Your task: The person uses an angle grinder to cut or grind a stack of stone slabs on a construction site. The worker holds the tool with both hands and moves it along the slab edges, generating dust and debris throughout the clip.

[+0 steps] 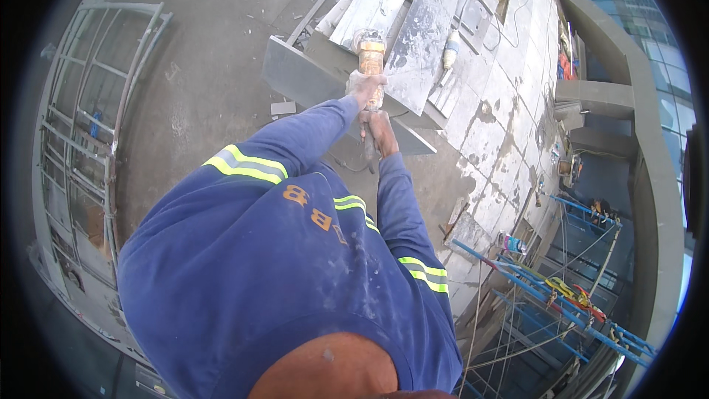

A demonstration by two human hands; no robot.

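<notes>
A dusty orange angle grinder [371, 61] is held out in front of me in both hands. My left hand [364, 87] is closed round the middle of its body. Just behind, my right hand [380, 133] is wrapped about the rear end, where the cord hangs down. The grinder's head is over the near end of a white-dusted grey slab [373, 4]; dust blurs the disc, and I cannot tell whether it touches. A second long slab [422, 44] lies to the right, and a grey panel [306, 74] sticks out on the left beneath them.
Metal scaffold frames [111, 125] stand at the left. A dusty bottle-shaped thing [450, 48] lies right of the slabs. Loose cables cross the pale floor tiles [498, 122]. At the lower right are blue scaffold tubes [532, 281], with a drop beyond, and a can [512, 243].
</notes>
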